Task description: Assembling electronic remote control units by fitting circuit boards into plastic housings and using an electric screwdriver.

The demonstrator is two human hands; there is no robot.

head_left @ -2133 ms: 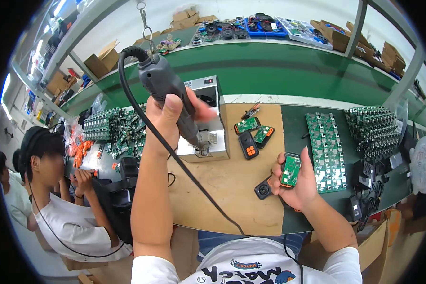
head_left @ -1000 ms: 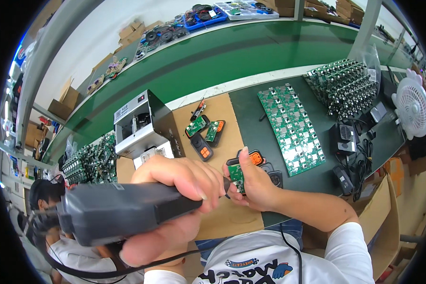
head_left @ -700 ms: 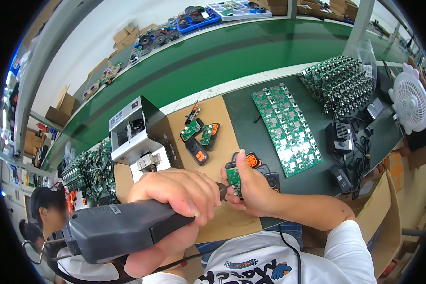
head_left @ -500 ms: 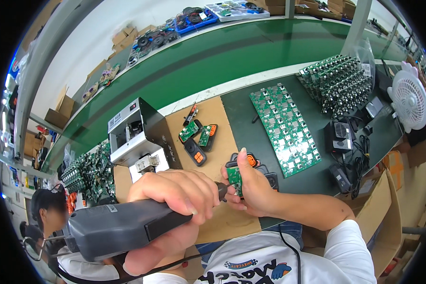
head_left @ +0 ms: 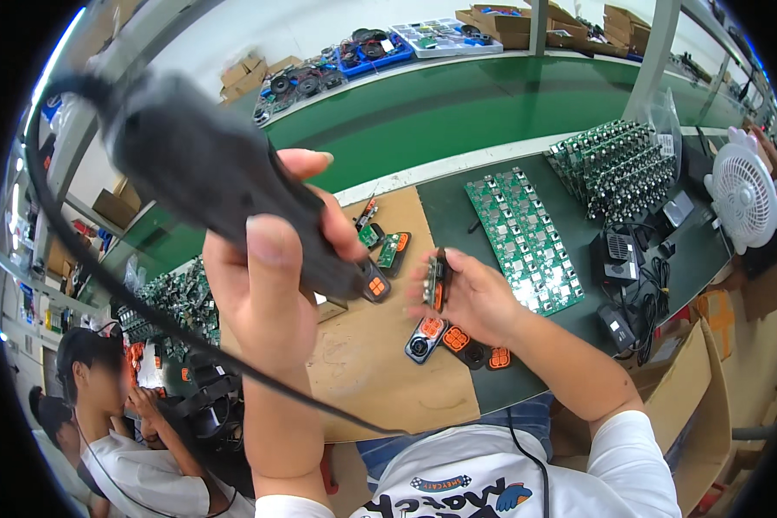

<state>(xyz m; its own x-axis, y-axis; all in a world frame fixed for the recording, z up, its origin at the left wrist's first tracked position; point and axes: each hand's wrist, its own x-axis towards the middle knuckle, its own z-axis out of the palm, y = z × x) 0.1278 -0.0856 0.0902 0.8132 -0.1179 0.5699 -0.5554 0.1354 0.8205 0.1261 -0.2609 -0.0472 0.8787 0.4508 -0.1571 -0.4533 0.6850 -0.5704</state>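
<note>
My left hand (head_left: 268, 276) is wrapped round a dark electric screwdriver (head_left: 203, 164), raised over the left of the bench with its tip angled down to the right. A black cord hangs from its rear end. In my right hand (head_left: 479, 298) a small black remote housing with a green circuit board (head_left: 433, 283) is held nearly edge-on. Just below this hand lie several small remotes with orange buttons (head_left: 456, 340). Another orange-button remote (head_left: 375, 283) rests near the screwdriver's tip, by a housing with a green board (head_left: 394, 250).
A cardboard sheet (head_left: 380, 371) covers part of the dark green bench. To the right are a circuit board panel (head_left: 527, 242), stacked panels (head_left: 617, 164), black adapters (head_left: 620, 255) and a white fan (head_left: 745, 190). Loose boards (head_left: 177, 298) pile up at left. A co-worker (head_left: 121, 432) sits at left.
The screwdriver has lifted away from the circuit board, up and left, and now hides the screw feeder. My right hand has tipped the housing edge-on, uncovering the remotes below.
</note>
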